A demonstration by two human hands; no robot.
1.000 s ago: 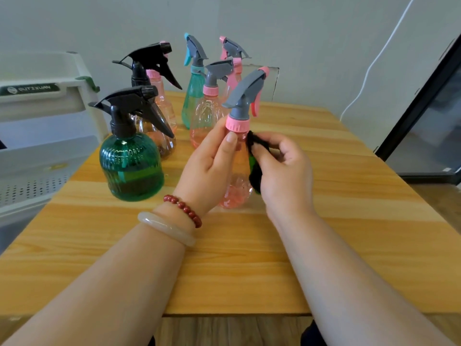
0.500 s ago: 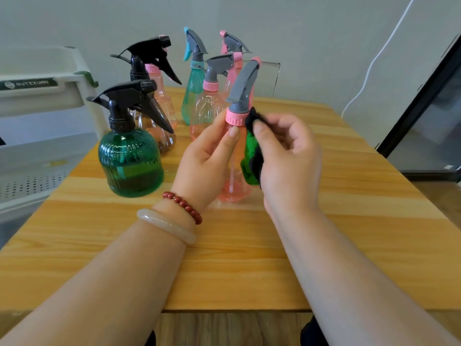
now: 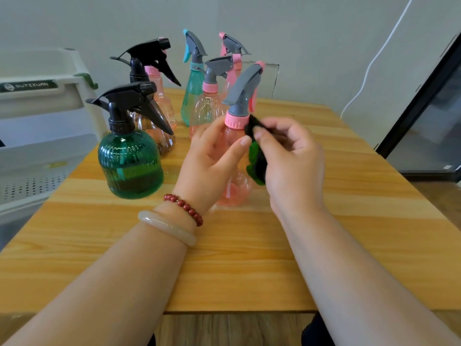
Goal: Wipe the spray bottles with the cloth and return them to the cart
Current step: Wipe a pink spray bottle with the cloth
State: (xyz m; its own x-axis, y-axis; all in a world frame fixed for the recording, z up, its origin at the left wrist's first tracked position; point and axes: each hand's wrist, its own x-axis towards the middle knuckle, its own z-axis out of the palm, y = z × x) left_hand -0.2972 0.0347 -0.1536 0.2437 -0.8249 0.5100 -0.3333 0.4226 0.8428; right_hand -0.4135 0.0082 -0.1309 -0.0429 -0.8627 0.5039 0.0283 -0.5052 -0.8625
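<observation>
1. The pink spray bottle [image 3: 234,188] seems to stand on the counter [image 3: 249,258], about in its middle. Its grey trigger head is at the top (the bottle looks almost empty).
2. The left hand [image 3: 212,161] holds it. The thumb and fingers are curled round the bottle's shoulder, just under the pink collar.
3. The right hand [image 3: 291,158] has its fingers clamped on the dark green cloth [image 3: 257,163] and presses it against the bottle's right side.
4. I judge the bottle to be light, thin plastic, smooth and a little top-heavy, so it may turn or tip under the wiping. The narrow part under the collar looks the safest place to hold, not the trigger.
5. More bottles stand behind, the nearest being the round green bottle [image 3: 129,166] on the left. The white cart [image 3: 37,101] waits beside the counter's left edge.
</observation>
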